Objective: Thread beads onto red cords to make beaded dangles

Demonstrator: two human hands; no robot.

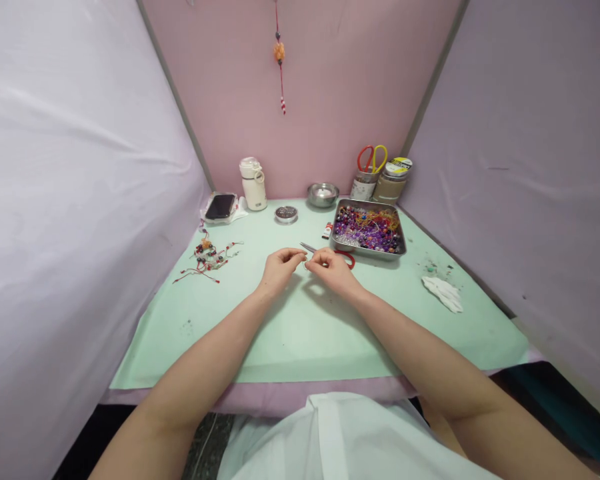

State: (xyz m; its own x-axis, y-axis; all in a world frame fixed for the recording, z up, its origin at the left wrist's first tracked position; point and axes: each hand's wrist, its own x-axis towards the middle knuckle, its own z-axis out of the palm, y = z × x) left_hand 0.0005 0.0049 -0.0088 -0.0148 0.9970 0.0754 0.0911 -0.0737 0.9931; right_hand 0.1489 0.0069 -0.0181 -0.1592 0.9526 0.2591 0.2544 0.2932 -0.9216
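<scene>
Over the middle of the green table, my left hand (pixel 281 265) and my right hand (pixel 331 268) meet fingertip to fingertip. Both are closed in a pinch on a thin pale cord (pixel 305 264), whose small loop shows between them. Whether a bead sits on it is too small to tell. Just behind my right hand lie scissors (pixel 349 259) with red handles, their blades pointing left and partly hidden by my fingers. A metal tray (pixel 369 252) of purple and dark beads and coloured cords stands beyond that hand.
Finished-looking beaded strings (pixel 207 257) lie at left. Along the back stand a phone (pixel 221 207), a white bottle (pixel 254 187), a round tin (pixel 286 214), a steel bowl (pixel 323 195) and jars (pixel 393 183). A crumpled white cloth (pixel 443 293) lies right. A beaded string (pixel 279 52) hangs on the wall.
</scene>
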